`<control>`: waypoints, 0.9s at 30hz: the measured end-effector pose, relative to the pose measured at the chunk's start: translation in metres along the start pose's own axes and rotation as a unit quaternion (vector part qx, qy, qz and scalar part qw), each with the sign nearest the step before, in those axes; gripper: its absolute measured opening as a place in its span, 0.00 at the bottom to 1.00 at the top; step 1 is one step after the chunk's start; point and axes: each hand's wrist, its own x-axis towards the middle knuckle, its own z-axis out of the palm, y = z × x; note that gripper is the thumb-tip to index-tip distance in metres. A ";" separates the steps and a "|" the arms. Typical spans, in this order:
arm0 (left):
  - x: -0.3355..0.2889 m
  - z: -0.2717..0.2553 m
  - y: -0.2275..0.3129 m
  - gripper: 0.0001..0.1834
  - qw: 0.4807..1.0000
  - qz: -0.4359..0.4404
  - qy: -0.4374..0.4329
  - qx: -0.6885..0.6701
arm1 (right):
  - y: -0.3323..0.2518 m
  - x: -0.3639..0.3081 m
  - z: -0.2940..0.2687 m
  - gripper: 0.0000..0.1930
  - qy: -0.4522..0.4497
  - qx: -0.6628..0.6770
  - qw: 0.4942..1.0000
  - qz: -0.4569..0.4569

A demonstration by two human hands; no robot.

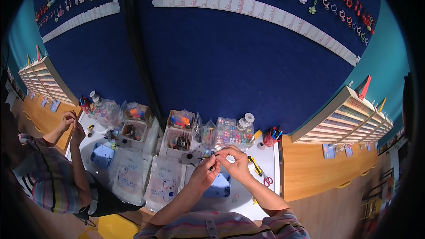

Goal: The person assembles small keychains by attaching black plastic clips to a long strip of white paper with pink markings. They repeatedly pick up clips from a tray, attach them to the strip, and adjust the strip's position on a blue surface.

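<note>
My left hand (205, 172) and my right hand (236, 164) meet above the white table (248, 208), fingertips pinched close together. A small dark piece shows at the left fingers, too tiny to name. Whatever the right fingertips grip is hidden. Below the hands lies a blue tray (220, 187) scattered with small dark pieces, partly covered by my forearms. To the right of my right hand are a yellow-and-black cutter (255, 166) and scissors (267, 181) with red handles.
Behind my hands stand a clear compartment box (226, 132) of coloured beads, a spool (244, 121), a red pen cup (272, 136) and a bin (178, 139). Clear plastic packaging (163, 186) lies left. A mirror-like panel (88, 62) reflects the table and me. A slotted rack (345, 115) stands right.
</note>
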 end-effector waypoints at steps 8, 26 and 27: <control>0.005 -0.002 0.013 0.14 0.999 -0.023 0.014 -0.020 | -0.058 0.130 -0.048 0.06 0.220 -0.185 0.892 -0.348; 0.039 -0.071 0.049 0.11 0.994 -0.018 0.044 -0.099 | -0.141 0.398 -0.075 0.08 0.395 -0.300 0.624 -0.604; 0.040 -0.072 0.050 0.12 0.994 -0.022 0.045 -0.100 | -0.141 0.399 -0.074 0.08 0.393 -0.304 0.624 -0.603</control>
